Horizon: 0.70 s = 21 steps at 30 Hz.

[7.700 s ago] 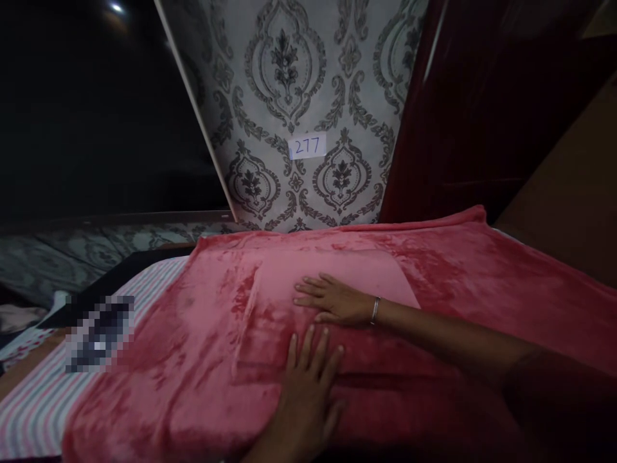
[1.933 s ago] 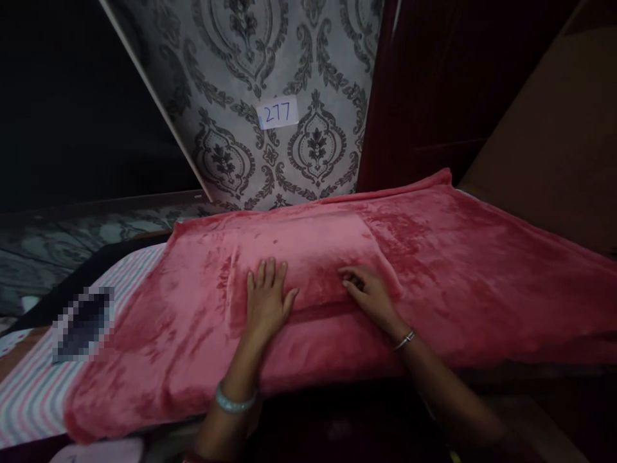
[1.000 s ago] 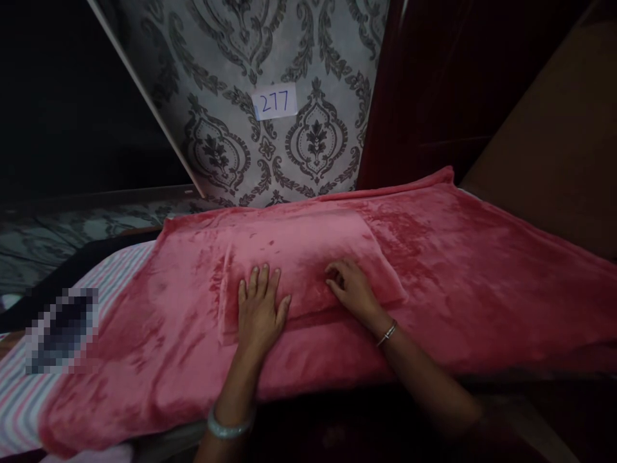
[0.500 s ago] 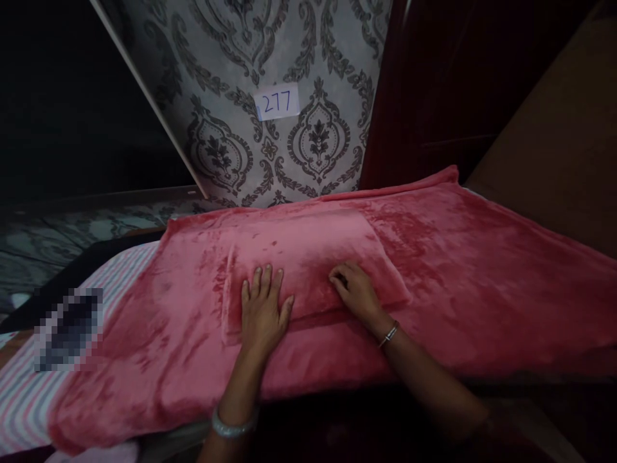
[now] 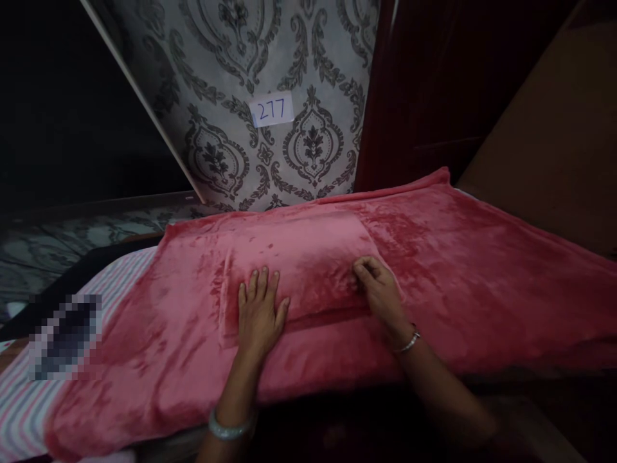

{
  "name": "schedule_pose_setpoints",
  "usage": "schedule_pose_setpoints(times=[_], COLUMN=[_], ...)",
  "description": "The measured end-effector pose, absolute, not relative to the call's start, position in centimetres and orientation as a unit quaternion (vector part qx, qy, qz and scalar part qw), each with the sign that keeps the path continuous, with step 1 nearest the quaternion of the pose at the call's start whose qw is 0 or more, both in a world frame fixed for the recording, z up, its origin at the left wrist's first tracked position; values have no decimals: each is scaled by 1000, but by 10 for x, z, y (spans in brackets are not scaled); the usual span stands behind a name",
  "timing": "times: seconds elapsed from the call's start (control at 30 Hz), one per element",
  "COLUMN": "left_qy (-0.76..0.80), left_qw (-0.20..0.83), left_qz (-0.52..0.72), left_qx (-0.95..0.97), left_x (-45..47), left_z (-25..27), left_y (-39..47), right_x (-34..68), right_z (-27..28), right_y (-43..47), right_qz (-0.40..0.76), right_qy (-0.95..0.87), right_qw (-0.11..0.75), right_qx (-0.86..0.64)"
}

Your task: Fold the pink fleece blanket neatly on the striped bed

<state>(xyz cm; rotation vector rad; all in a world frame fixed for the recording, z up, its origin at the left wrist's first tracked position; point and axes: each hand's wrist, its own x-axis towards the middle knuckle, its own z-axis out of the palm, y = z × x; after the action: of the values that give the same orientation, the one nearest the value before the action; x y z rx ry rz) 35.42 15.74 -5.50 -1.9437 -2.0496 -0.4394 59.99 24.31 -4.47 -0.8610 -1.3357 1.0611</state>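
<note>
A pink plush blanket (image 5: 482,270) lies spread over a bed. On top of it sits a smaller folded pink cloth (image 5: 299,263) of the same fabric. My left hand (image 5: 259,312) rests flat on the folded cloth's near left edge, fingers apart. My right hand (image 5: 378,289) lies on the cloth's near right corner with its fingers curled onto the fabric; whether it pinches the cloth I cannot tell. Each wrist wears a bangle.
A striped sheet (image 5: 29,399) shows at the left under the blanket. Patterned grey wallpaper (image 5: 231,148) with a paper label reading 277 (image 5: 272,110) stands behind the bed. Dark red curtain (image 5: 409,96) and a brown panel (image 5: 544,141) are at the right.
My right hand slid right along the folded cloth toward its near right corner. My left hand stayed flat in about the same place.
</note>
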Motion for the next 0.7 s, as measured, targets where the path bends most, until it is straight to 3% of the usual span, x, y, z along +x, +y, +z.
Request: schedule_pose_setpoints(times=[0.1, 0.37, 0.7], left_qy=[-705, -609, -570], left_qw=[131, 30, 0], left_qz=[-166, -280, -217], left_qx=[-676, -741, -792], left_x=[352, 394, 429], left_z=[-52, -4, -15], left_y=[156, 184, 228], right_x=[620, 602, 590], right_z=[-36, -29, -56], right_y=[233, 244, 246], right_qz=[423, 430, 455], right_qy=[-566, -615, -574], right_qw=[601, 557, 578], right_qx=[-374, -356, -360])
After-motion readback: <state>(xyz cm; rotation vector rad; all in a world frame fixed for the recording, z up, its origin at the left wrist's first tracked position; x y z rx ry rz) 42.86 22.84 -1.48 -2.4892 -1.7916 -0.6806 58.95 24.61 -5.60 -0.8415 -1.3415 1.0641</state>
